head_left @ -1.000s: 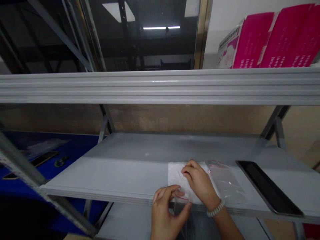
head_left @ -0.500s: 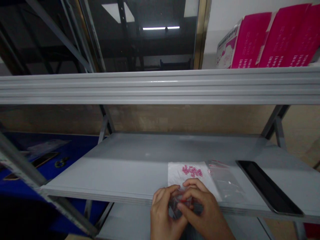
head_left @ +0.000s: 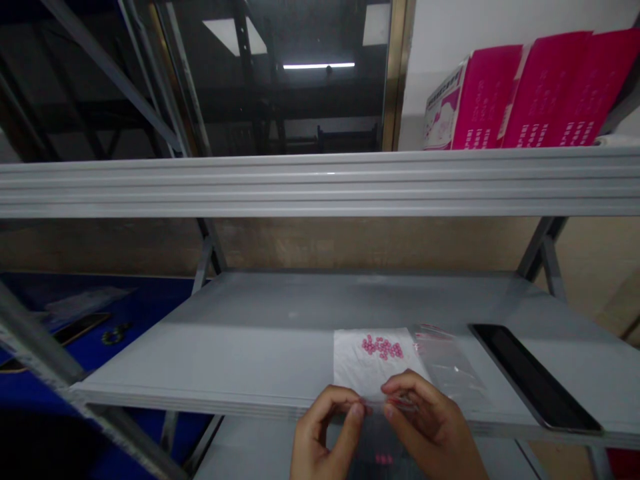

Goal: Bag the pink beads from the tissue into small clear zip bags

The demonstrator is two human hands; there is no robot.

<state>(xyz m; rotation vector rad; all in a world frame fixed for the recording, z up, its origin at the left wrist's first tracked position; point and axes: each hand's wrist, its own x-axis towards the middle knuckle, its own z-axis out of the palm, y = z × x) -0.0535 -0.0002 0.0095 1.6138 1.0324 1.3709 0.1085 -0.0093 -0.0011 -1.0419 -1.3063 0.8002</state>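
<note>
A clear zip bag [head_left: 377, 437] with a red line at its top hangs between my two hands, just in front of the shelf edge. My left hand [head_left: 326, 430] pinches its top left corner between thumb and forefinger. On the other side, my right hand [head_left: 433, 420] has thumb and fingers closed on the top right. A few pink beads [head_left: 384, 459] show low down in the bag. Behind my hands, a white tissue [head_left: 347, 363] bears a cluster of pink beads [head_left: 381, 347]. Another clear zip bag [head_left: 445, 363] lies flat beside the tissue.
On the grey shelf [head_left: 240, 353] a black tablet-like slab [head_left: 535, 377] lies at the right. A thick metal beam [head_left: 300, 187] crosses above, with pink boxes [head_left: 487, 100] over it. At left, a blue surface [head_left: 155, 293] holds a phone [head_left: 83, 327] and a dark bead ring [head_left: 115, 334].
My hands have drawn apart from being bunched around the crumpled bag. The bag now hangs stretched between them, with beads visible inside. The camera view has shifted slightly.
</note>
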